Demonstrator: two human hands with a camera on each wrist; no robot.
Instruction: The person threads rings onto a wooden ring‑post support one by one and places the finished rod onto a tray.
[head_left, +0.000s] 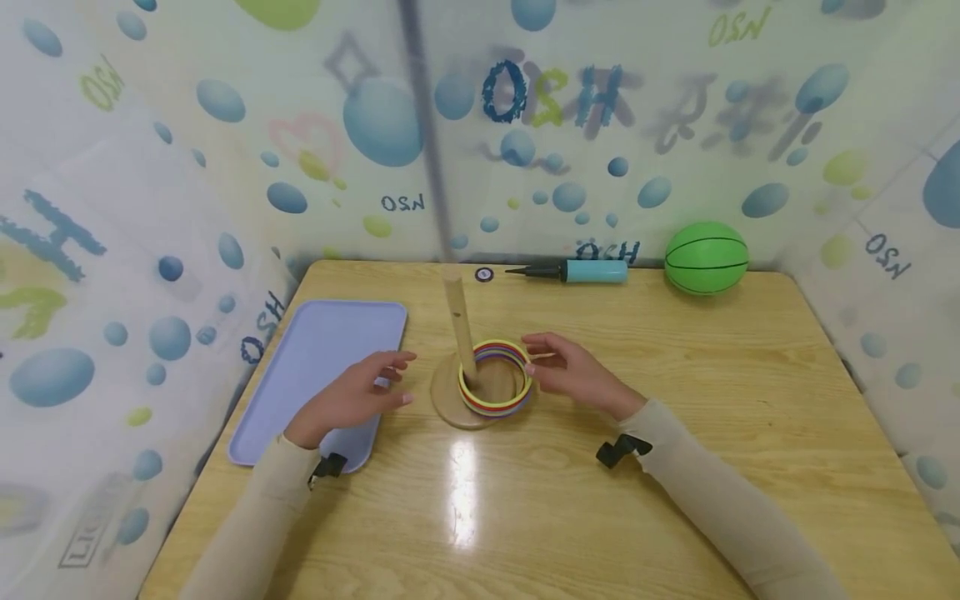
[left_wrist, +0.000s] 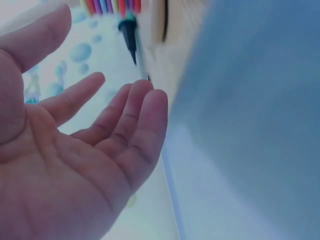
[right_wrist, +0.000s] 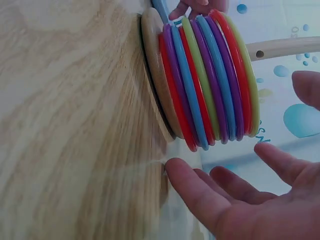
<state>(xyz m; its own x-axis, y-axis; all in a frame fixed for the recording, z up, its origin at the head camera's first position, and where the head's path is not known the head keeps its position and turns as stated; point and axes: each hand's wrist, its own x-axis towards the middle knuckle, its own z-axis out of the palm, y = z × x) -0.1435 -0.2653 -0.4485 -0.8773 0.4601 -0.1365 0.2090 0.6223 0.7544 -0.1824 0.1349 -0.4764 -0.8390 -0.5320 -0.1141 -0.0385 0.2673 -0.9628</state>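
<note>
Head view — both hands flank the rings [head_left: 497,379].
I see left hand [head_left: 358,398] open over tray [head_left: 315,350] — right hand [head_left: 573,373] open, fingers relaxed beside the stack.

Probably a curtained play booth: bubble-print sheets [head_left: 600,125] wall a wooden table [head_left: 675,517] bearing toys.

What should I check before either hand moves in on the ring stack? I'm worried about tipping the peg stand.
1. Left hand holding nothing: ok, fingers relaxed, over the tray's edge.
2. Right hand holding nothing: ok, open beside the rings.
3. Rings stacked around the peg: ok, yellow on top.
4. Wooden base flat on the table: ok.
5. Tray bare: ok where visible.
6. Peg upright: cannot tell, appears to lean in the head view.
</note>
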